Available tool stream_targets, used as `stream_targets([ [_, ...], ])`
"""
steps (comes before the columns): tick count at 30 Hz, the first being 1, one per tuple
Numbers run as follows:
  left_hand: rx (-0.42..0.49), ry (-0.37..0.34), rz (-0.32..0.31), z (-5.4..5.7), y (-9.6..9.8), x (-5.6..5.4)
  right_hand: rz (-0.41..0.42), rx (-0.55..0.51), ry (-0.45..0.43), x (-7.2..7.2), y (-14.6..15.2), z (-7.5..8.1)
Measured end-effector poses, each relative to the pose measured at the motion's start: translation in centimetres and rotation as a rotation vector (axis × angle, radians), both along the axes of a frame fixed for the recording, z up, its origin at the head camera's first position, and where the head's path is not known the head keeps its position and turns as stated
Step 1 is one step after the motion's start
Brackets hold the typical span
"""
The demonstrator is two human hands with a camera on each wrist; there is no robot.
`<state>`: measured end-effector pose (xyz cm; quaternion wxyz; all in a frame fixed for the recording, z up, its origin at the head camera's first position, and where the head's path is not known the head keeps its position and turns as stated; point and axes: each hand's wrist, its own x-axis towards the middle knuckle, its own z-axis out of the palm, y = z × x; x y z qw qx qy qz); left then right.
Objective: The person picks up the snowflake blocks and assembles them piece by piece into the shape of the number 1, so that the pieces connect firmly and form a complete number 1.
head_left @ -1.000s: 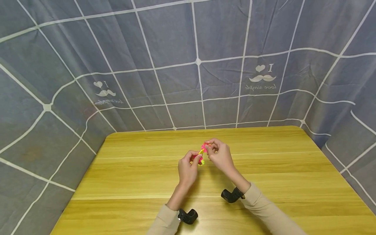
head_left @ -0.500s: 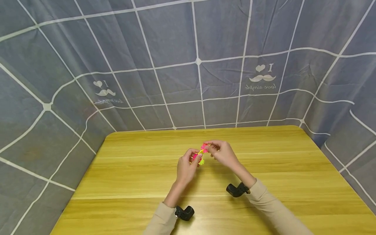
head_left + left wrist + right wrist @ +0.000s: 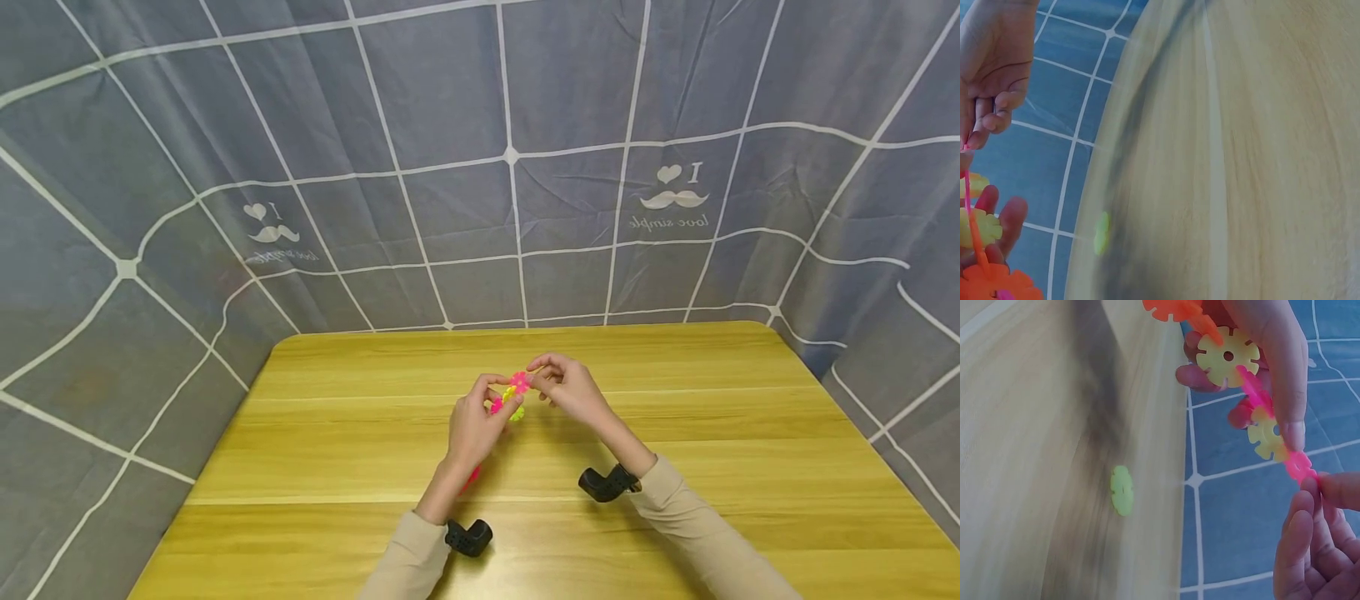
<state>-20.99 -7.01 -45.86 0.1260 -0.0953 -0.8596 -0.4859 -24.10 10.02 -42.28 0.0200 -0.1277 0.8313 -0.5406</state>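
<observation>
A chain of notched plastic discs hangs from my left hand (image 3: 474, 429), which grips it between thumb and fingers. At the chain's far end is a pink disc (image 3: 520, 382), pinched by the thumb and fingers of my right hand (image 3: 576, 395). A yellow disc (image 3: 1266, 436) joins it in the right wrist view, followed by a magenta disc (image 3: 1254, 389), another yellow disc (image 3: 1235, 357) and orange discs (image 3: 1166, 309). The lower chain shows beside my left wrist as a red-orange piece (image 3: 471, 478). My left palm and fingers partly hide the middle.
A loose yellow-green notched disc (image 3: 1122, 490) lies on the wooden table (image 3: 337, 450), below the hands. A grey curtain (image 3: 450, 208) with white lines stands behind the table's far edge. Black wrist cameras (image 3: 609, 484) are strapped to both wrists.
The pink disc has turned its face toward the head camera. My right hand has shifted slightly right and its grip on the disc has changed. The chain's red-orange end now shows below my left hand.
</observation>
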Motion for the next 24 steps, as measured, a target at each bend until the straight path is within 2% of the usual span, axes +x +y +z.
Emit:
stream_targets([
  [7, -0.005, -0.027, 0.031, 0.0, -0.3, 0.0, 0.032, -0.022, -0.01, 0.0, -0.3, -0.2],
  [14, 0.013, -0.019, 0.069, -0.1, -1.0, 0.1, 0.049, -0.039, -0.026, 0.0, -0.7, -0.5],
  [20, 0.049, -0.014, 0.068, 0.2, -1.7, 0.1, 0.05, -0.042, -0.034, -0.3, -0.8, -1.1],
  [24, 0.109, -0.03, 0.048, 0.4, -2.1, 0.0, 0.044, -0.02, -0.031, -0.8, -0.7, -1.7],
])
